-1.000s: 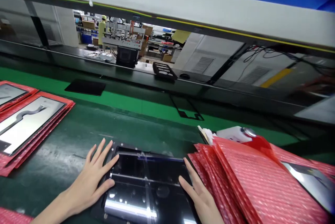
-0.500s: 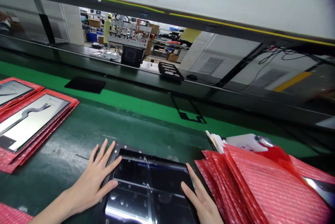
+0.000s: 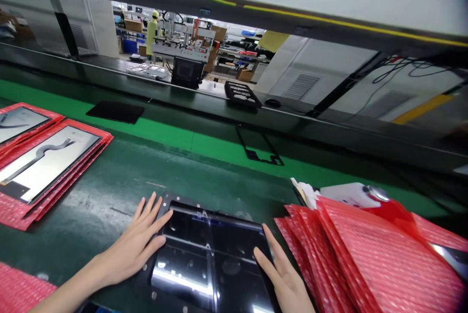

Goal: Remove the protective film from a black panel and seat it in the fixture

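Observation:
A glossy black panel (image 3: pixel 212 254) lies flat on the dark green bench in front of me. My left hand (image 3: pixel 137 244) rests open on its left edge, fingers spread, thumb on the glass. At the panel's right edge, my right hand (image 3: pixel 281 274) lies flat and open, fingers stretched along the border. Neither hand holds anything. The panel's near end runs out of view at the bottom.
A fanned stack of red bubble bags (image 3: pixel 365 259) lies right of the panel, with a white device (image 3: pixel 351 193) behind it. Silver panels on red bags (image 3: pixel 40 164) lie at the left. A green conveyor belt (image 3: pixel 183 140) carries a black panel (image 3: pixel 115 111) and a black frame (image 3: pixel 259 149). A person in yellow (image 3: pixel 151 35) stands far behind.
The view has shifted slightly; both hands stay flat on the panel's edges, and nothing was picked up or released.

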`<state>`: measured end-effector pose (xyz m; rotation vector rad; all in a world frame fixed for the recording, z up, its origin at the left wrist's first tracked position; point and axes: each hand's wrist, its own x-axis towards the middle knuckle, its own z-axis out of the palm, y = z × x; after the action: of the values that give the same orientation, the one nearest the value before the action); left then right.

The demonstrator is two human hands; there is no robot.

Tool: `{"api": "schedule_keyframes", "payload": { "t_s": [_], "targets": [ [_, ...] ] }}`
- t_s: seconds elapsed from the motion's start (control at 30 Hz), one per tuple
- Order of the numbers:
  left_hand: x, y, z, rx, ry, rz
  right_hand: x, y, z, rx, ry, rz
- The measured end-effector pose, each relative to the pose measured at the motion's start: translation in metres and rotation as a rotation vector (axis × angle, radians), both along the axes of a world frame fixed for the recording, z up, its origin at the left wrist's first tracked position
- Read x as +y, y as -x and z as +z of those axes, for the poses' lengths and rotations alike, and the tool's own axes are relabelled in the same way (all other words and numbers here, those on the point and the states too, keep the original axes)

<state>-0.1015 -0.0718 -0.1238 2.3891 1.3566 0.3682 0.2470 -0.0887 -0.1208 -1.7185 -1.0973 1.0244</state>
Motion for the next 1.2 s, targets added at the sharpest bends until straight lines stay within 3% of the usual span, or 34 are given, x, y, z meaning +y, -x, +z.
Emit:
{"api": "schedule_keyframes", "payload": {
  "t_s": [0.23,0.57,0.8,1.0,1.2],
  "targets": [
    [-0.001,0.003,0.007,-0.032,-0.002,-0.074,-0.003,0.007,0.002,-0.019,-0.043,-0.038],
    [-0.001,0.003,0.005,-0.018,-0.041,-0.14,-0.011,0.02,0.011,-0.073,-0.055,-0.114],
    [0.001,0.006,0.016,0.08,0.007,-0.176,-0.013,0.022,0.005,-0.019,-0.091,-0.107],
    [0.002,0.004,0.011,0.164,-0.146,-0.182,-0.016,-0.005,-0.006,-0.523,-0.309,0.082],
    [0.005,0.007,-0.024,0.18,-0.414,-0.154,-0.011,-0.026,-0.002,-0.824,-0.351,0.254]
  ]
}}
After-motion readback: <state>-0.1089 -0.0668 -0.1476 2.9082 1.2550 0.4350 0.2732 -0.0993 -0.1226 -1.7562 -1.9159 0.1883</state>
